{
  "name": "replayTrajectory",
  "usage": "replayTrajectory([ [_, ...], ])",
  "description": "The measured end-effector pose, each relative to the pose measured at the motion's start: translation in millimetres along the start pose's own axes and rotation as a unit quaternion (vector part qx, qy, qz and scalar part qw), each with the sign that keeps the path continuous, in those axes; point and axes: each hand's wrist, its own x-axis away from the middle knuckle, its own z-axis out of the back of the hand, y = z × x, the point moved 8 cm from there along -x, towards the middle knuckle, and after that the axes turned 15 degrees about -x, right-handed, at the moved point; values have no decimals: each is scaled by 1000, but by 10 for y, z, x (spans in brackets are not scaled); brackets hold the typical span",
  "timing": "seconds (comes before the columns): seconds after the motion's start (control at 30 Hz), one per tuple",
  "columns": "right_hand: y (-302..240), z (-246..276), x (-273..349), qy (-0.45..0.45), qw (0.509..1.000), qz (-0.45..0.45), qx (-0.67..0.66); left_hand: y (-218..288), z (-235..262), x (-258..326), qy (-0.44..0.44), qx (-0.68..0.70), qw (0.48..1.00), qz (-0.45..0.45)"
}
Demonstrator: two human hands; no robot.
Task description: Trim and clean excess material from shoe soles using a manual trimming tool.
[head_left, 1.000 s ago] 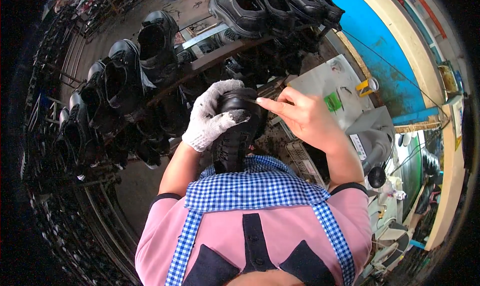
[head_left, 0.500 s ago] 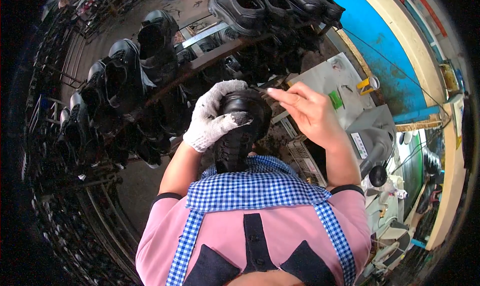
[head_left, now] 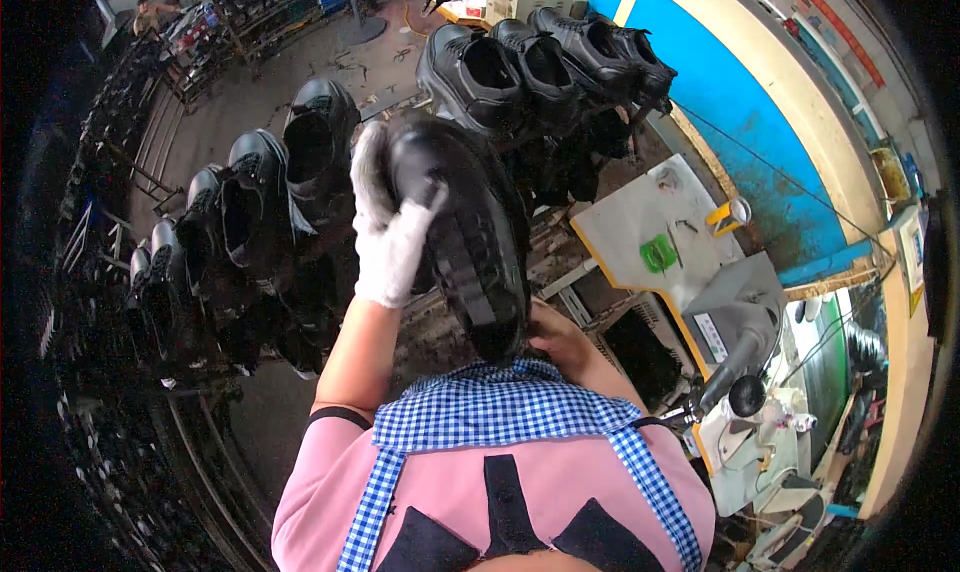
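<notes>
A black shoe (head_left: 475, 242) hangs in front of my chest, its rounded end up and away from me and its other end close to the checked apron. My left hand (head_left: 388, 242), in a white knitted glove, grips it from the left near the rounded end, thumb laid across the top. My bare right hand (head_left: 555, 337) is low beside the shoe's near end. The shoe covers part of that hand and it is blurred, so its fingers and anything in them do not show.
A rack carries several black shoes, with one group at the left (head_left: 255, 197) and another ahead (head_left: 480, 72). To the right stands a pale worktable (head_left: 625, 222) with a green object (head_left: 658, 254) and a yellow roll-shaped item (head_left: 728, 215). Beside it is a grey machine (head_left: 735, 297).
The shoe has tipped so more of its length faces me. My right hand has come down from the shoe's far right edge to its near end, partly behind it.
</notes>
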Motion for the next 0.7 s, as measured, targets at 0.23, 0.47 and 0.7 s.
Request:
replayTrajectory([
  [0.23,-839,-1229,-454,20,995,81,-50,533,-158,381,-15,-464,792,-397],
  [0.47,-983,-1613,-802,-145,979,-7,-145,251,-224,-81,3,-656,679,-330],
  [0.7,-1124,-808,-577,-27,993,94,-64,415,-553,-159,54,-658,671,-338],
])
